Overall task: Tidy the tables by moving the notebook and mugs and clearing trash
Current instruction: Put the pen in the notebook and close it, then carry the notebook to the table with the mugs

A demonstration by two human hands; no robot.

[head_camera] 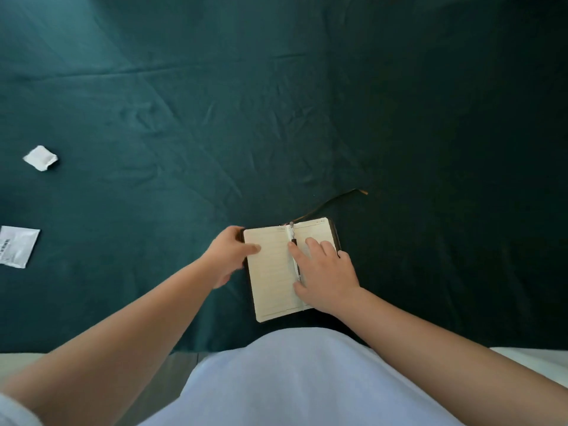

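Observation:
An open notebook (272, 272) with cream lined pages and a dark cover lies near the table's front edge. A pen (293, 241) rests along its centre fold. My left hand (229, 255) grips the notebook's left edge, thumb on the left page. My right hand (327, 276) lies flat on the right page, fingers spread, index finger touching the pen. A crumpled white paper scrap (41, 158) sits at the far left. A white packet (17, 245) lies at the left edge. No mugs are in view.
A wrinkled dark green cloth (276, 118) covers the whole table. The notebook's dark ribbon bookmark (335, 201) trails out behind it to the right. My light shirt fills the bottom of the view at the table's front edge.

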